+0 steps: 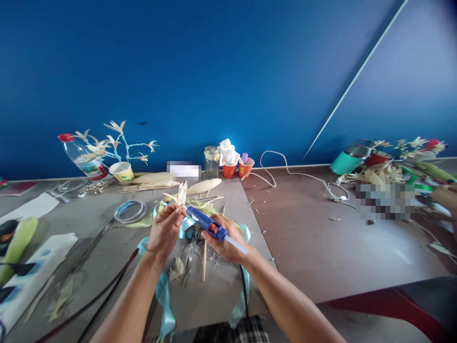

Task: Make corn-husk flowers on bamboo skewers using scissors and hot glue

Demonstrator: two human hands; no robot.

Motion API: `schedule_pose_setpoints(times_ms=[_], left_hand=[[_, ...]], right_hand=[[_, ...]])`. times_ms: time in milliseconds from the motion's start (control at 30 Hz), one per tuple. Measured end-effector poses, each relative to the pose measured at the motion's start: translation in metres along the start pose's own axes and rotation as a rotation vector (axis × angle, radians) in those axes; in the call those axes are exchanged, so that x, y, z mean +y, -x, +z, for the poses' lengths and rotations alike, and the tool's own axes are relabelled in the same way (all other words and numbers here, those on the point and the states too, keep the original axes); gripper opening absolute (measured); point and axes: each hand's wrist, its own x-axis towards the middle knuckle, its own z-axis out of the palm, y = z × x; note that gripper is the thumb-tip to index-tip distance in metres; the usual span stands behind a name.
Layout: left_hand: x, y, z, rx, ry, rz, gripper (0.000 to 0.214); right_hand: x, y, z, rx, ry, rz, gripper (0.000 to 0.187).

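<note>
My right hand point(226, 238) is wrapped round a blue glue gun point(205, 222), its nozzle pointing left and a clear glue stick point(235, 245) sticking out of its back. The fingers of my left hand point(166, 221) pinch the base of a pale corn husk flower point(182, 193), right at the gun's nozzle. Under both hands lie a light-blue ribbon point(163, 300), scissors point(188, 264), a thin wooden stick point(204, 262) and husk strips. My fingers and the gun partly hide the flower's stem.
Husk flowers stand in a paper cup point(122, 172) beside a plastic bottle point(87, 159). A tape roll point(130, 211) and a power strip point(30, 281) lie left. Red cups point(229, 170) and a jar point(212, 164) line the wall. Another person's hand point(446, 197) shows far right.
</note>
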Motion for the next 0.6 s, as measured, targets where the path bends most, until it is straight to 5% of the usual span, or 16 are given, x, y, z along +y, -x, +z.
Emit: schedule_pose_setpoints(times_ms=[600], left_hand=[[0.002, 0.0, 0.003, 0.037, 0.102, -0.086, 0.024]], right_hand=[[0.013, -0.002, 0.008, 0.08, 0.25, -0.355, 0.017]])
